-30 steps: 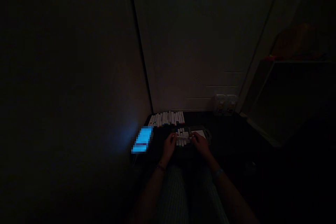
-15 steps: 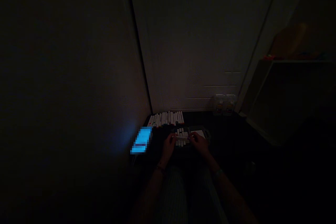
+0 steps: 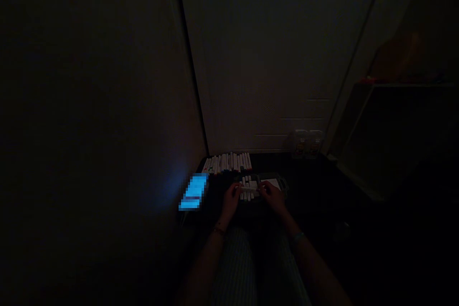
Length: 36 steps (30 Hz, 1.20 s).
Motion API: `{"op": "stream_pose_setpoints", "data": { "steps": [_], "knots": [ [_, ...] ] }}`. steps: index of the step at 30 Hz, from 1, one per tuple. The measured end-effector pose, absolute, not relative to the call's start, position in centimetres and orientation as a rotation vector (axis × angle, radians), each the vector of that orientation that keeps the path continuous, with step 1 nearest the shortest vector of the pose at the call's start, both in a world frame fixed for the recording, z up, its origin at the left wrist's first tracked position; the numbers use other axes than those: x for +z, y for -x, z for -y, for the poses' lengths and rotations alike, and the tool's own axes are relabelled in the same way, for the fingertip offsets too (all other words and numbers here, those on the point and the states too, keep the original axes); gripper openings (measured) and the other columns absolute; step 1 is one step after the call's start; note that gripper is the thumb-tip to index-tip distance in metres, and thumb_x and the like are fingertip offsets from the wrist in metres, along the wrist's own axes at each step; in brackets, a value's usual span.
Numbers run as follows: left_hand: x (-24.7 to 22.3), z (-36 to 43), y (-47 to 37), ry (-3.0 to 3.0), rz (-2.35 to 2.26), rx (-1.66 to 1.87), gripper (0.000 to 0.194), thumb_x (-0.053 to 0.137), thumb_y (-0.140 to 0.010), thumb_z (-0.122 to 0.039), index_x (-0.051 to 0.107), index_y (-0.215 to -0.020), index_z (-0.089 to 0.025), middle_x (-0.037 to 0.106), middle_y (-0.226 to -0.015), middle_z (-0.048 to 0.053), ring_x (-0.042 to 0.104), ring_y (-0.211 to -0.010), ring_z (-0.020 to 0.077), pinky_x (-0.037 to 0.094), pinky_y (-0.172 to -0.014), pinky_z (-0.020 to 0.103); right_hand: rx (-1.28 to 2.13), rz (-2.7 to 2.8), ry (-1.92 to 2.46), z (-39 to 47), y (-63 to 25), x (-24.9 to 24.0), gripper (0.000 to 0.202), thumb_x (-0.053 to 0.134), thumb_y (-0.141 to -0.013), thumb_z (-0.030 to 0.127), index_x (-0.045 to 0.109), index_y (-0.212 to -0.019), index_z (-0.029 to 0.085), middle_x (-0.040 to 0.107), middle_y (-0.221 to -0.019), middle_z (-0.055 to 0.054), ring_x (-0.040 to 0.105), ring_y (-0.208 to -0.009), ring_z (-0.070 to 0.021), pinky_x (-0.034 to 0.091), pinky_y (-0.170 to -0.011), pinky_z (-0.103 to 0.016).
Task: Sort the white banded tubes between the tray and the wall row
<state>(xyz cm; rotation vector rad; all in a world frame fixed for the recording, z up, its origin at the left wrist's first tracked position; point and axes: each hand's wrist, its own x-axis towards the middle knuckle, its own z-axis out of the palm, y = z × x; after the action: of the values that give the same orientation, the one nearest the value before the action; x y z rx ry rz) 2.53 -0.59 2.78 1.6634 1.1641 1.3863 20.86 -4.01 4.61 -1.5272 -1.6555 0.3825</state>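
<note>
Head view showed a white marker (image 3: 248, 189) pinched between your left hand (image 3: 232, 195) and right hand (image 3: 272, 195), over an open case (image 3: 284, 184) holding more markers (image 3: 247, 196). You seemed mid-handling; shifting it called for paired fingertips. Beyond stood clear containers (image 3: 299, 145), contents too dark to tell.

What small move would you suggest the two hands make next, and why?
I would probably turn the held marker to line up with the markers below it in the case, since the left hand and right hand appear to hold it by its ends, crosswise over them.
</note>
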Motion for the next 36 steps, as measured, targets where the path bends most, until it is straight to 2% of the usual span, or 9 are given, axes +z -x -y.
{"op": "stream_pose_setpoints", "data": {
  "steps": [7,24,36],
  "knots": [
    [3.21,0.91,-2.63,-1.652,-1.179,1.361,0.03,0.043,-0.077,-0.04,0.058,-0.088,-0.016,0.062,-0.087,0.004,0.055,-0.083,0.0163,0.042,-0.075,0.026,0.373,1.647,1.543,4.15,-20.7,4.86,0.033,0.035,-0.08,0.044,0.058,-0.091,0.024,0.062,-0.079,0.001,0.055,-0.068,-0.0128,0.033,-0.054,-0.019],
    [2.75,0.59,-2.54,-1.69,-1.149,1.382,0.03,0.043,-0.077,-0.04,0.058,-0.089,-0.017,0.062,-0.087,0.004,0.055,-0.085,0.017,0.041,-0.076,0.027,0.38,1.661,1.532,3.99,-20.9,4.69,0.028,0.039,-0.078,0.04,0.059,-0.091,0.024,0.061,-0.076,0.002,0.053,-0.064,-0.0123,0.033,-0.053,-0.019],
    [2.23,0.21,-2.51,-1.684,-1.146,1.384,0.03,0.041,-0.079,-0.04,0.057,-0.09,-0.016,0.062,-0.087,0.003,0.055,-0.083,0.0159,0.041,-0.074,0.026,0.39,1.659,1.529,3.69,-20.87,4.33,0.036,0.035,-0.08,0.049,0.059,-0.091,0.024,0.062,-0.076,0.001,0.053,-0.064,-0.0124,0.033,-0.054,-0.019]
  ]
}}
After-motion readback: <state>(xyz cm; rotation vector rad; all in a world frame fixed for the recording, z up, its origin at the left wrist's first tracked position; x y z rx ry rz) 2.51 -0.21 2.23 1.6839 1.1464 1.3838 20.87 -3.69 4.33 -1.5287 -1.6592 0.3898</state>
